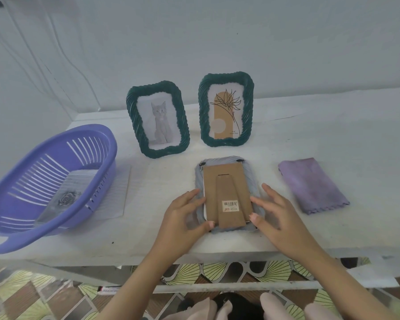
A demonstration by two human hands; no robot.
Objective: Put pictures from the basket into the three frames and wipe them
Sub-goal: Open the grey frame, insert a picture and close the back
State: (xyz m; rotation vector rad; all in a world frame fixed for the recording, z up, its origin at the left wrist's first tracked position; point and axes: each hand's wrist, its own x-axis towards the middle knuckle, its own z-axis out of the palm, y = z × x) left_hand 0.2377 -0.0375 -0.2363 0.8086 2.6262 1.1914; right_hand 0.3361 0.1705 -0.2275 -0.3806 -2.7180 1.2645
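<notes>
A pale blue frame lies face down near the table's front edge, its brown backing board with a folded stand and a barcode sticker on top. My left hand grips the board's left and near edge; my right hand grips its right edge. Two dark green frames stand upright behind: the left frame holds a cat picture, the right frame holds a flower drawing. The purple basket at the left is tilted and holds a rose picture. A purple cloth lies at the right.
A white sheet lies flat under the basket's right side. The white table meets a white wall behind. Below the table's front edge are a patterned floor and a metal bar.
</notes>
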